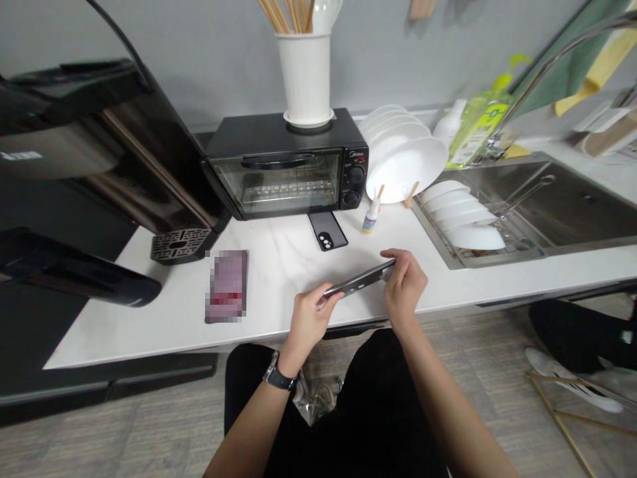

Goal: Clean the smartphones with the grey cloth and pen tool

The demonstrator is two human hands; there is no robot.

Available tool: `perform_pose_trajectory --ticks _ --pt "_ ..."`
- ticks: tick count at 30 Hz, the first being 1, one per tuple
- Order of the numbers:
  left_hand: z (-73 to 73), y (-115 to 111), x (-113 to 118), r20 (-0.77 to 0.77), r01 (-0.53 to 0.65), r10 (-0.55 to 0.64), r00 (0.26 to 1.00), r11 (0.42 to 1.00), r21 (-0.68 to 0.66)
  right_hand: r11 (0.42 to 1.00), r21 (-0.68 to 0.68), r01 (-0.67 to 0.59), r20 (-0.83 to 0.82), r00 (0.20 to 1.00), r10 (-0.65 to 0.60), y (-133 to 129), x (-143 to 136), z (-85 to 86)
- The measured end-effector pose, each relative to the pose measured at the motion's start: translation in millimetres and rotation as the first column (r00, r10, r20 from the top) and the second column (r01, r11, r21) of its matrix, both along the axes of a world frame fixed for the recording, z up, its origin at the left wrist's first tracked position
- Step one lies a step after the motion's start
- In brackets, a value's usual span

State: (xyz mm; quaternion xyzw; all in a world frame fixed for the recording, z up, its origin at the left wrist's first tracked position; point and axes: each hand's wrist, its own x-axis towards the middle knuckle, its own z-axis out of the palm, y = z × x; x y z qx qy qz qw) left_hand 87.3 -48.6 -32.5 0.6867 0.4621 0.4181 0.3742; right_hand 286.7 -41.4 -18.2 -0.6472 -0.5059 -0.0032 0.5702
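Note:
A smartphone (361, 280), seen nearly edge-on, is held above the front of the white counter. My left hand (311, 315), with a dark watch at the wrist, pinches its left end between thumb and fingers. At the other end, my right hand (404, 282) grips the phone with its fingers curled round the edge. Behind the phone lies a dark phone case (328, 231) with camera cutouts. A small white bottle (371, 218) with a blue and yellow label stands to the right of the case. Left of my hands, another phone (227, 285) lies flat, its screen pixelated.
A black toaster oven (288, 169) stands at the back, bearing a white utensil holder (307, 76). White plates (405, 159) are racked beside it, near the sink (572, 199) with several bowls (465, 216). A dark drink machine (149, 153) stands left. Another person's shoe (567, 378) shows at lower right.

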Motion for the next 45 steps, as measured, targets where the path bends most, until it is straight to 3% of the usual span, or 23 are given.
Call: perform_pose_trajectory --ticks 4,7,9,11,14,17,20,22,24,26,28,31,33,36,38,40,43,45 --pt "4.6 -3 -1 -0.026 0.011 -0.010 1.000 0.999 0.032 0.999 0.015 -0.036 0.043 0.998 0.035 -3 4 9.2" --pt "6.5 -5 1 -0.093 0.045 -0.037 0.995 0.995 0.084 0.995 0.000 0.095 -0.071 0.993 -0.095 -5 7 17.5" --pt "6.6 -5 2 -0.124 0.068 -0.054 0.991 0.991 0.114 0.992 0.022 0.124 -0.061 0.991 -0.122 -6 6 20.7" --pt "5.4 -5 3 -0.137 0.075 -0.058 0.989 0.989 0.125 1.000 0.025 -0.010 0.115 0.993 0.007 -7 -1 20.5" --pt "0.7 -3 1 -0.183 0.057 -0.029 0.983 0.987 0.151 0.963 -0.143 -0.227 0.428 0.864 0.267 -14 -31 16.2" --pt "-5.4 -1 -3 -0.239 0.049 -0.003 0.971 0.981 0.187 0.879 -0.299 -0.372 0.523 0.706 0.477 -25 -63 13.4" --pt "-6.9 -2 -5 -0.243 0.040 0.006 0.970 0.982 0.185 0.817 -0.334 -0.470 0.562 0.597 0.573 -24 -57 14.0" --pt "-4.2 -2 -3 -0.211 0.022 0.013 0.977 0.987 0.161 0.861 -0.327 -0.389 0.588 0.630 0.508 -16 -32 14.8" --pt "-0.7 -2 0 -0.163 0.017 0.005 0.987 0.991 0.131 0.921 -0.313 -0.231 0.589 0.714 0.379 -9 -8 15.5" --pt "1.2 -2 1 -0.137 0.024 -0.007 0.990 0.993 0.119 0.942 -0.302 -0.144 0.568 0.767 0.299 -7 -3 15.7" --pt "0.8 -1 0 -0.151 0.021 0.001 0.989 0.990 0.142 0.931 -0.294 -0.216 0.544 0.763 0.349 -12 -20 14.1" --pt "-1.3 1 -4 -0.183 0.018 0.017 0.983 0.982 0.189 0.854 -0.241 -0.460 0.561 0.652 0.510 -20 -52 9.8" --pt "-0.9 1 -5 -0.193 0.020 0.020 0.981 0.979 0.203 0.849 -0.227 -0.477 0.590 0.626 0.510 -18 -50 8.4" --pt "2.1 0 -2 -0.152 0.039 -0.015 0.988 0.987 0.154 0.943 -0.210 -0.260 0.571 0.750 0.334 -9 -21 9.1" --pt "3.2 -1 -1 -0.128 0.050 -0.034 0.991 0.991 0.122 0.970 -0.202 -0.138 0.528 0.818 0.227 -6 -14 9.6" --pt "2.1 0 -2 -0.145 0.033 -0.012 0.989 0.989 0.145 0.961 -0.211 -0.180 0.503 0.823 0.265 -9 -28 8.7" --pt "0.2 1 -7 -0.178 0.013 0.024 0.984 0.979 0.203 0.873 -0.207 -0.441 0.529 0.701 0.479 -19 -59 5.9" --pt "1.6 1 -7 -0.177 0.022 0.014 0.984 0.979 0.200 0.854 -0.224 -0.469 0.553 0.660 0.508 -20 -57 4.7"
